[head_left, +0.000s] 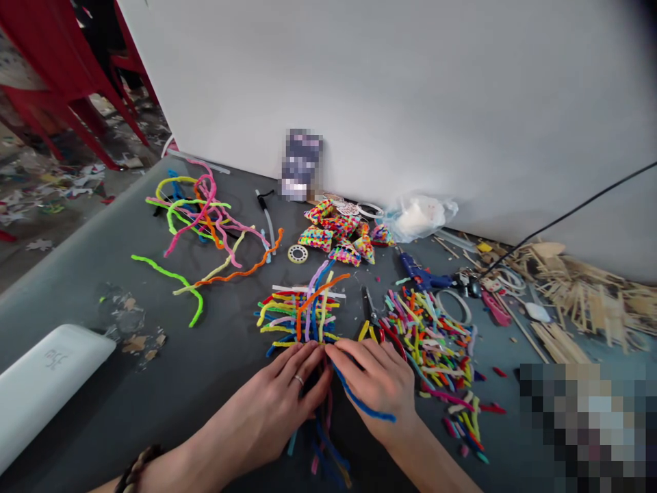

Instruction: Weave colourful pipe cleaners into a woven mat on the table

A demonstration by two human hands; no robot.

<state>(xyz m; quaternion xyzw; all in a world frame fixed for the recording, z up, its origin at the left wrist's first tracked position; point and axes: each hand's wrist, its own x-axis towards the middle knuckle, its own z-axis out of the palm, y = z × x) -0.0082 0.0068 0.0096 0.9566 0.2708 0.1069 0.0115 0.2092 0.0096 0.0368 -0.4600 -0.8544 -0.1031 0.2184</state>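
A woven grid of colourful pipe cleaners (pixel 287 311) lies flat on the dark table, with strips crossing over and under each other. At its near edge, my left hand (pixel 295 380) presses down, its fingers bent and close together on the strips. Beside it my right hand (pixel 377 376) pinches at the same edge, thumb and index finger nearly touching the left fingertips. A blue pipe cleaner (pixel 364 407) runs from under the right fingers toward the lower right. More strip ends hang below the left hand, partly hidden by it.
Long loose pipe cleaners (pixel 205 212) lie at the left. Small woven pouches (pixel 341 229) sit behind the grid. Scissors (pixel 372 315), many cut pieces (pixel 436 342), a blue glue gun (pixel 423 274) and wooden sticks (pixel 580 294) are at the right. A white device (pixel 56 376) lies at the left edge.
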